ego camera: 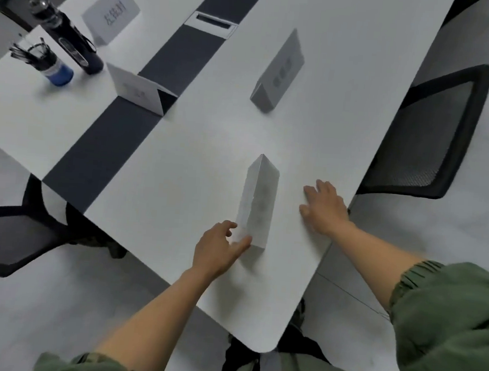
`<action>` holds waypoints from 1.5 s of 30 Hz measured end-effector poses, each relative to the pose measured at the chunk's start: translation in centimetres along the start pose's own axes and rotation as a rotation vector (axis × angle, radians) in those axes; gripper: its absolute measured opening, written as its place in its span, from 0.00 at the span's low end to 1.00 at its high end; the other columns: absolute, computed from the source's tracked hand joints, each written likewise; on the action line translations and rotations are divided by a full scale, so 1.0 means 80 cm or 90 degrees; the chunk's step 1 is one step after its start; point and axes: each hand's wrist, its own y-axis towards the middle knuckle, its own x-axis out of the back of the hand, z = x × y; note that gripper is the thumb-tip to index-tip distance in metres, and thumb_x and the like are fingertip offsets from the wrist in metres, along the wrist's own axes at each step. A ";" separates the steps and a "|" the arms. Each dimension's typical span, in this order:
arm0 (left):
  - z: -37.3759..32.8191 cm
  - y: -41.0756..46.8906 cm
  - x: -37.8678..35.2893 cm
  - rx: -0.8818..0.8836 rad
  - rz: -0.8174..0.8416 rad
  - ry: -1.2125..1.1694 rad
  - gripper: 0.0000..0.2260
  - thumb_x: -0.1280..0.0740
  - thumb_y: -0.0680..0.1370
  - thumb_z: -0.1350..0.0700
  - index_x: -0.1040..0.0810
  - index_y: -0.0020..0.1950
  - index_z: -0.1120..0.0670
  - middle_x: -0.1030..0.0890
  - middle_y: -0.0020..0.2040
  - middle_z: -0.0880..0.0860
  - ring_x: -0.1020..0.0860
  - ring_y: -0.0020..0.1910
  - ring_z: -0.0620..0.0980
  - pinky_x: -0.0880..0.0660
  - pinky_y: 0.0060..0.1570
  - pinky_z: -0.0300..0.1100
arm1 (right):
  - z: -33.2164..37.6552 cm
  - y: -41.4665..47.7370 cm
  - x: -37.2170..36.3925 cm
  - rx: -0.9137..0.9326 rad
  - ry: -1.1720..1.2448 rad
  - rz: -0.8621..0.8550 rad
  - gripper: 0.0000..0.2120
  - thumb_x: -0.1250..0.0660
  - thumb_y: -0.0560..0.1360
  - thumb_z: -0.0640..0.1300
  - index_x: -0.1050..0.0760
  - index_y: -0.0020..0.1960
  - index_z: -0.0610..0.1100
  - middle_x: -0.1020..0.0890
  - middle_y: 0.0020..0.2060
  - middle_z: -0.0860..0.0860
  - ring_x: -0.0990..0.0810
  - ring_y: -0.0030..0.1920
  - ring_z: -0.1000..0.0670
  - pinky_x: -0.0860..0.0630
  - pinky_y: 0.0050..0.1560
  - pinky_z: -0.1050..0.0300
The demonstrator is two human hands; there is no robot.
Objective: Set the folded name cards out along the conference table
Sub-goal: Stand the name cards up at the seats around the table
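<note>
A folded white name card (258,201) stands like a tent on the white conference table (198,164), near its front corner. My left hand (217,249) touches the card's near end with thumb and fingers, loosely spread. To the right of the card, my right hand (323,207) rests flat on the tabletop with fingers apart, not touching it. A second name card (278,74) stands farther along the same side. Across the dark centre strip, a third card (141,90) stands, and a fourth (112,14) beyond it.
A black bottle (69,38) and a blue-based cup of pens (48,63) stand at the far left. A cable hatch (212,23) sits in the dark strip (108,148). Black mesh chairs stand at the right (422,135) and lower left (5,236).
</note>
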 end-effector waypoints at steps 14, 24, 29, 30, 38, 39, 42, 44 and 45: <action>0.020 0.019 -0.056 0.309 -0.199 -0.578 0.12 0.30 0.76 0.50 0.21 0.54 0.57 0.19 0.47 0.53 0.23 0.44 0.51 0.25 0.50 0.46 | 0.002 0.007 -0.074 -0.030 -0.028 -0.148 0.31 0.55 0.81 0.60 0.53 0.80 0.49 0.56 0.80 0.44 0.61 0.79 0.44 0.57 0.78 0.43; 0.008 0.029 -0.033 0.270 -0.224 -0.681 0.11 0.32 0.78 0.58 0.22 0.60 0.57 0.18 0.54 0.52 0.21 0.53 0.51 0.24 0.56 0.45 | -0.005 0.012 -0.080 -0.034 -0.064 -0.119 0.31 0.59 0.81 0.61 0.60 0.80 0.50 0.61 0.79 0.44 0.66 0.78 0.44 0.63 0.77 0.45; 0.035 -0.012 0.008 0.222 -0.226 -0.692 0.04 0.33 0.79 0.59 0.19 0.51 0.53 0.16 0.52 0.53 0.18 0.50 0.52 0.21 0.52 0.48 | -0.002 0.010 -0.053 -0.023 -0.091 -0.009 0.32 0.59 0.81 0.60 0.63 0.80 0.48 0.63 0.78 0.41 0.66 0.78 0.40 0.61 0.77 0.43; 0.043 -0.023 0.019 0.216 -0.228 -0.693 0.04 0.34 0.79 0.59 0.20 0.51 0.53 0.16 0.52 0.54 0.18 0.50 0.52 0.21 0.52 0.49 | 0.004 0.010 -0.043 -0.026 -0.099 0.011 0.32 0.57 0.82 0.59 0.62 0.80 0.47 0.62 0.78 0.40 0.64 0.78 0.39 0.58 0.77 0.43; 0.126 -0.127 0.084 0.212 -0.270 -0.744 0.07 0.38 0.81 0.62 0.24 0.58 0.57 0.19 0.53 0.55 0.19 0.46 0.51 0.22 0.43 0.45 | 0.099 -0.036 -0.004 0.076 -0.184 0.094 0.20 0.45 0.80 0.50 0.32 0.69 0.43 0.28 0.63 0.42 0.29 0.63 0.40 0.31 0.60 0.47; 0.142 -0.147 0.092 0.209 -0.282 -0.753 0.08 0.39 0.81 0.62 0.24 0.59 0.58 0.19 0.54 0.56 0.19 0.47 0.53 0.22 0.45 0.46 | 0.122 -0.050 -0.007 0.104 -0.191 0.084 0.20 0.44 0.80 0.50 0.32 0.69 0.44 0.28 0.64 0.43 0.29 0.63 0.41 0.31 0.60 0.48; 0.189 -0.205 0.112 0.202 -0.314 -0.776 0.11 0.41 0.82 0.63 0.27 0.63 0.60 0.21 0.57 0.58 0.21 0.52 0.57 0.24 0.52 0.51 | 0.191 -0.091 -0.019 0.173 -0.199 0.089 0.20 0.43 0.80 0.53 0.31 0.69 0.46 0.27 0.65 0.44 0.29 0.65 0.42 0.31 0.62 0.49; 0.226 -0.242 0.122 0.203 -0.343 -0.794 0.12 0.42 0.82 0.64 0.28 0.65 0.62 0.22 0.59 0.60 0.22 0.54 0.59 0.25 0.55 0.54 | 0.236 -0.121 -0.027 0.220 -0.195 0.085 0.20 0.42 0.80 0.53 0.30 0.69 0.46 0.26 0.65 0.44 0.27 0.64 0.42 0.30 0.61 0.49; 0.249 -0.272 0.129 0.202 -0.356 -0.796 0.12 0.42 0.82 0.64 0.28 0.65 0.62 0.22 0.60 0.61 0.22 0.55 0.59 0.25 0.56 0.55 | 0.264 -0.142 -0.034 0.248 -0.193 0.080 0.20 0.42 0.80 0.53 0.29 0.68 0.46 0.25 0.64 0.45 0.27 0.64 0.42 0.29 0.60 0.49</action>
